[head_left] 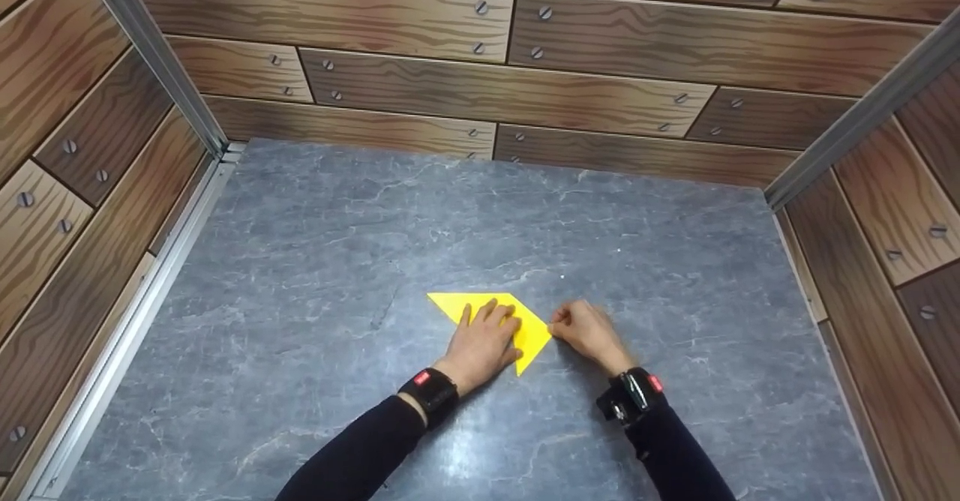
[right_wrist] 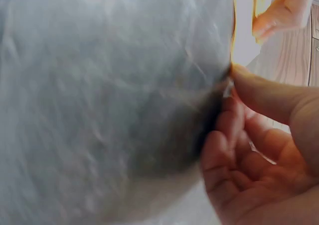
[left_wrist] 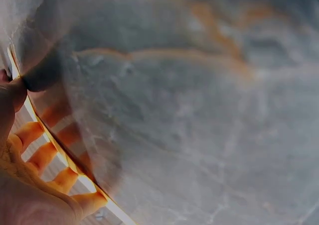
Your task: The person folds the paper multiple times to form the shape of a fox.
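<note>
A folded piece of yellow paper lies on the grey table with a pointed tip at the left, another toward the front and a corner at the right. My left hand rests flat across its middle, fingers spread and hiding part of the sheet. In the left wrist view, the fingers of the left hand press along the paper's edge. With thumb and curled fingers, my right hand pinches the right corner. The right wrist view shows the thumb of that hand at the corner, close to the left fingers.
The grey marbled tabletop extends around the paper. Wood-patterned panels stand at the back and both sides, with metal rails at the corners. Two tiny white specks lie beyond the right hand.
</note>
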Tool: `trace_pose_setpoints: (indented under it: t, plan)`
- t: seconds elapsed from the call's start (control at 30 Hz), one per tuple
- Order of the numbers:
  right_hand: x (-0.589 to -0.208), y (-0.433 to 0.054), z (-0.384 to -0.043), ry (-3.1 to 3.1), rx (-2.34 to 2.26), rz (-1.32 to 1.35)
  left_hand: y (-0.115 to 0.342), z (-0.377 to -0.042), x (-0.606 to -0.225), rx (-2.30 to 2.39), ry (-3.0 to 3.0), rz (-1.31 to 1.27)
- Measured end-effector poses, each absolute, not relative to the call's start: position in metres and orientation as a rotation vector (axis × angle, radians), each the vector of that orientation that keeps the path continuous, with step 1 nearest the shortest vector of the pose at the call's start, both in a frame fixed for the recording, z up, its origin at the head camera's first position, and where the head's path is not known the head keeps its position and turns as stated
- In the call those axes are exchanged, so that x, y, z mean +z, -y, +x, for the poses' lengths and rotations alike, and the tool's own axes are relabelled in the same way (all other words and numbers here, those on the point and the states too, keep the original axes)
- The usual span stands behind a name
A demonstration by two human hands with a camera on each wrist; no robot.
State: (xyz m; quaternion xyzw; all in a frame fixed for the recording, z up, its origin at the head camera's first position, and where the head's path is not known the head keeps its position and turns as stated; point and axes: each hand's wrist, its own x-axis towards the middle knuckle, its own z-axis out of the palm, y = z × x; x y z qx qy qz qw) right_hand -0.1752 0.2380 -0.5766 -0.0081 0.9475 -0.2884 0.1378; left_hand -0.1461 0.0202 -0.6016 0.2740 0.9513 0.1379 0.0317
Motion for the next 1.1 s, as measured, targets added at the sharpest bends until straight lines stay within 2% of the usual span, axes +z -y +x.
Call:
trace_pose_setpoints:
  t: [0.3,1.1]
  plan:
    - [-0.584,-0.226,-0.182,-2.812,-0.890,-0.018,-0.014,-0.143,-0.604,0.398,-2.955,0.848]
    - [-0.576,-0.180,-0.232,-2.772,-0.868,0.092,-0.020,-0.146,-0.606,0.400,-2.986,0.865]
